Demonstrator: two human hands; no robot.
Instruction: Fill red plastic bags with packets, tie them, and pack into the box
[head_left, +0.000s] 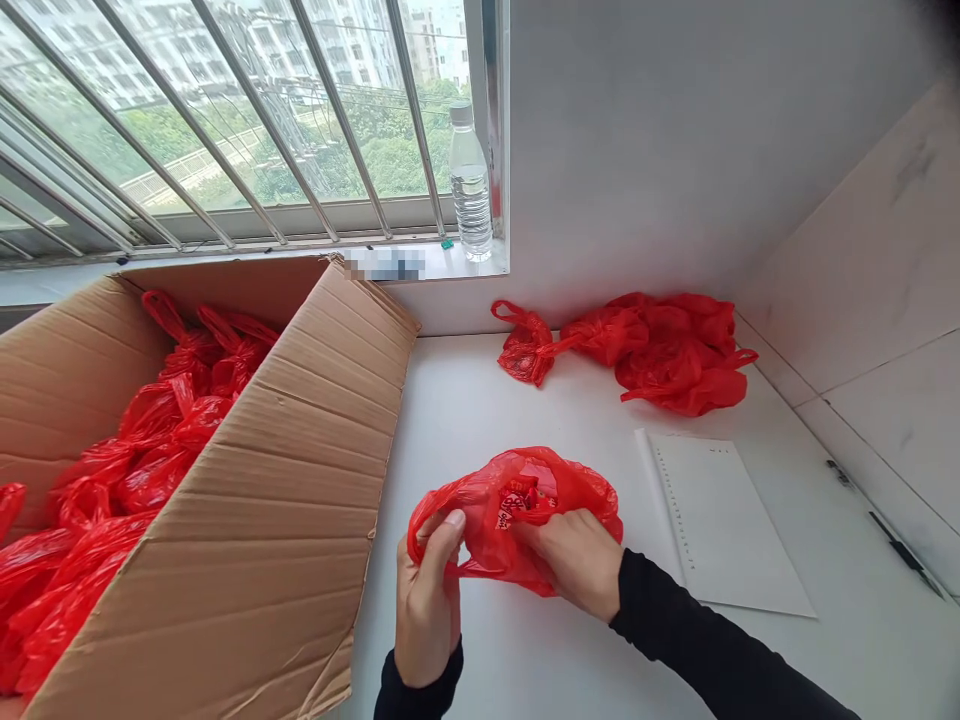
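A thin red plastic bag (480,550) is spread open above the white tabletop. My left hand (429,585) is closed on the left side of its rim, thumb on top. My right hand (577,555) reaches into the bag's mouth from the right, its fingers curled and their tips hidden by the plastic. Small red printed packets (517,500) show inside the bag, just beyond my right fingers. What those fingers hold, if anything, cannot be seen.
At left stands a large cardboard box (247,510) with several filled red bags (161,430). More red bags (675,350) and a small tied bag (527,350) lie by the wall. A notebook (735,520), a pen (904,550) and a water bottle (472,190) on the sill are also around.
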